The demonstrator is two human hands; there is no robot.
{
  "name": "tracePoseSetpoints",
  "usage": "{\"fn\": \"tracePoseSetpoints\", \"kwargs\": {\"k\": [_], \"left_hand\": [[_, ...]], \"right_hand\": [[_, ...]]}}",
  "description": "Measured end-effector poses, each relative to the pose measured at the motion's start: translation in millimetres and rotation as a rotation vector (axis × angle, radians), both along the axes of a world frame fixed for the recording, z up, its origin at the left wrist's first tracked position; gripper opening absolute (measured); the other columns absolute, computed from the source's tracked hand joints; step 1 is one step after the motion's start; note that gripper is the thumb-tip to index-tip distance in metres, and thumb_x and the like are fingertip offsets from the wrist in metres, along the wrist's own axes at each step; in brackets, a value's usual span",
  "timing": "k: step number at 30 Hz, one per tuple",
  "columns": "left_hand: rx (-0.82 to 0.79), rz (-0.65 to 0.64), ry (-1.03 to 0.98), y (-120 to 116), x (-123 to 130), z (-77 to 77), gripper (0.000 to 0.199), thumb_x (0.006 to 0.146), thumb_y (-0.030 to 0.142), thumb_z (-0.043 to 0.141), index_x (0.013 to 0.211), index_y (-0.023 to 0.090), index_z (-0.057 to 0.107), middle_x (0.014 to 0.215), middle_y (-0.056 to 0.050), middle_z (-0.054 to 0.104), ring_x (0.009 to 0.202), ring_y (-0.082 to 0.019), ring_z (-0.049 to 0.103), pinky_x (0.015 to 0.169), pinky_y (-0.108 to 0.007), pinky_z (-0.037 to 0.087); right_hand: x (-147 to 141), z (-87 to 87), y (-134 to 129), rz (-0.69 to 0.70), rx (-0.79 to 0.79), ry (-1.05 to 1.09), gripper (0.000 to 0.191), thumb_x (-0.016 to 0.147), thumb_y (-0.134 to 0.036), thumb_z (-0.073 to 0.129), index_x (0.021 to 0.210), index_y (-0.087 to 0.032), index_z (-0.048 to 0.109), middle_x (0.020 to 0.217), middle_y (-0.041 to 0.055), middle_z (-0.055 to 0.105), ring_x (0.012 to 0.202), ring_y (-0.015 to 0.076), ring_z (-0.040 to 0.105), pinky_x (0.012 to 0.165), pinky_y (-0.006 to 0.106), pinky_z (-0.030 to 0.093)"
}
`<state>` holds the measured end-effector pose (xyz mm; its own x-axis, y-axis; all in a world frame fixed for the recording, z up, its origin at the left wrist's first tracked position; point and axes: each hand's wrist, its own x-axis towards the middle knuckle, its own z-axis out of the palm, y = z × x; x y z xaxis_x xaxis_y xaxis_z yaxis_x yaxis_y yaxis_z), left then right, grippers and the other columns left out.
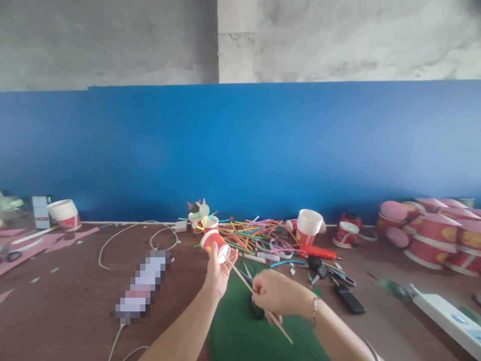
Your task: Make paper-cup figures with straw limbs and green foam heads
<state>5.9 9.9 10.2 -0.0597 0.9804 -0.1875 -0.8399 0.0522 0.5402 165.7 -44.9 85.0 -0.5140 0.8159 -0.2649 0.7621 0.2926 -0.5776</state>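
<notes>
A small red and white paper cup (211, 241) is tilted in my left hand (220, 268), whose fingers wrap round its near end. My right hand (272, 293) is closed round a thin wooden stick (240, 275) that slants up to the left. The stick's far tip meets the white end of the cup; whether it goes into it I cannot tell. Scissors (247, 269) lie below my right hand, partly hidden by it, on a green sheet (240, 326).
Colourful pipe cleaners (248, 233) lie heaped behind my hands. White-rimmed cups (308, 225), an orange-handled tool (318, 252) and a black key fob (349, 297) lie rightward. A blurred phone (145, 283) with a cable is left; a white power strip (447, 318) is at far right.
</notes>
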Motion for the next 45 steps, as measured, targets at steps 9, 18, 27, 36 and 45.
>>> {"fn": "tracePoseSetpoints", "kwargs": {"k": [9,18,27,36,45], "left_hand": [[-0.047,-0.103,-0.023,-3.8,-1.0,0.9,0.041,0.078,0.055,0.057,0.077,0.014,0.059,0.062,-0.004,0.066,0.062,-0.018,0.068,0.072,-0.032,0.056],[0.149,-0.492,-0.012,-13.0,9.7,0.4,0.058,0.084,0.063,0.036,0.096,0.015,0.066,0.096,-0.009,0.070,0.108,-0.024,0.057,0.099,-0.036,0.036],[0.270,-0.615,0.127,-21.3,15.7,3.0,0.062,0.084,0.063,0.036,0.104,0.011,0.064,0.102,-0.010,0.066,0.117,-0.027,0.045,0.105,-0.036,0.021],[0.294,-0.620,0.184,-21.9,18.2,1.3,0.060,0.084,0.062,0.037,0.102,0.012,0.064,0.099,-0.010,0.066,0.113,-0.028,0.048,0.103,-0.037,0.022],[0.255,-0.593,0.067,-18.1,14.9,-1.1,0.059,0.085,0.062,0.036,0.106,0.015,0.065,0.110,-0.011,0.065,0.119,-0.027,0.046,0.102,-0.036,0.028]], "right_hand": [[30.0,7.8,16.2,0.065,-0.158,0.184,0.019,0.066,-0.010,0.042,0.069,-0.018,0.059,0.057,-0.0033,0.060,0.052,0.0103,0.055,0.048,0.018,0.038],[-23.8,-35.1,26.6,-0.526,-0.143,0.699,0.031,0.075,-0.036,0.055,0.053,-0.017,0.046,0.042,-0.0052,0.046,0.035,0.0026,0.025,0.036,0.019,0.013],[-25.1,-47.6,28.0,-0.648,-0.448,1.051,0.019,0.062,-0.030,0.066,0.067,-0.012,0.061,0.049,-0.0036,0.053,0.033,-0.0008,0.021,0.034,0.016,0.005],[-29.9,-54.4,29.2,-0.698,-0.484,1.108,0.018,0.061,-0.030,0.061,0.066,-0.013,0.060,0.051,-0.0054,0.050,0.033,-0.0011,0.019,0.034,0.017,0.004],[-29.1,-51.6,28.1,-0.736,0.077,0.859,0.024,0.064,-0.033,0.063,0.062,-0.020,0.043,0.050,-0.0084,0.040,0.044,0.0066,0.037,0.042,0.019,0.030]]}}
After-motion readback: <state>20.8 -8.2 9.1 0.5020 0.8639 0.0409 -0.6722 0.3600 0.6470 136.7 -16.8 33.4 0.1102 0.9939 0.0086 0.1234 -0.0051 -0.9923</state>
